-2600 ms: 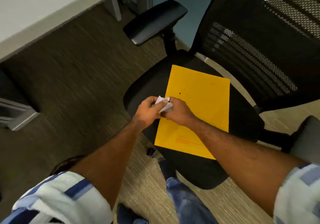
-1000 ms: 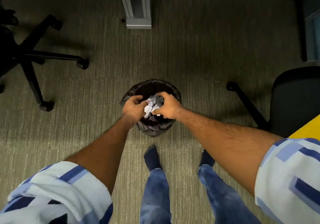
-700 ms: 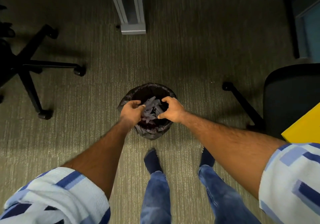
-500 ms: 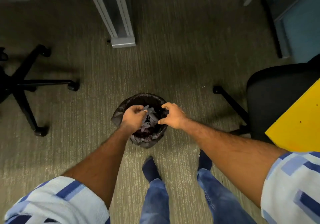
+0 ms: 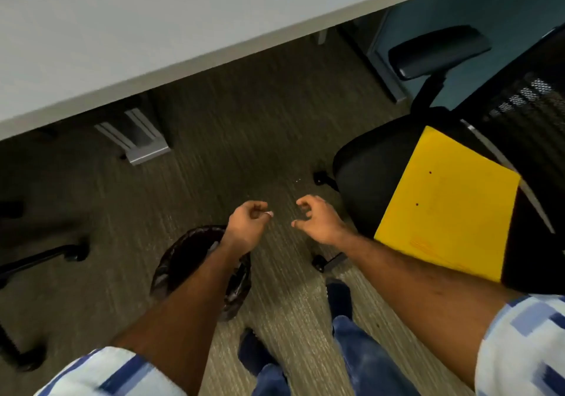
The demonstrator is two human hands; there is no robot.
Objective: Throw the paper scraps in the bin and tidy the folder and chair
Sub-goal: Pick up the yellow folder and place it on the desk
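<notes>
My left hand [image 5: 247,224] and my right hand [image 5: 318,221] hover side by side over the carpet, both holding nothing, fingers loosely curled and apart. The black-lined bin [image 5: 171,261] stands on the floor at lower left, partly covered by my left forearm; what lies inside it is hidden. A yellow folder [image 5: 449,206] lies flat on the seat of the black office chair [image 5: 363,166] just right of my right hand. The chair's mesh back rises at the far right.
A grey desk top [image 5: 153,28] runs across the upper left, with a metal leg foot [image 5: 137,139] beneath it. Another chair's wheeled base [image 5: 46,255] sits at the left edge. The black chair's armrest [image 5: 437,50] sticks out at upper right.
The paper scraps left my hands and dropped into the bin. Both hands then lifted away from it and my view swung right, towards the chair and folder.
</notes>
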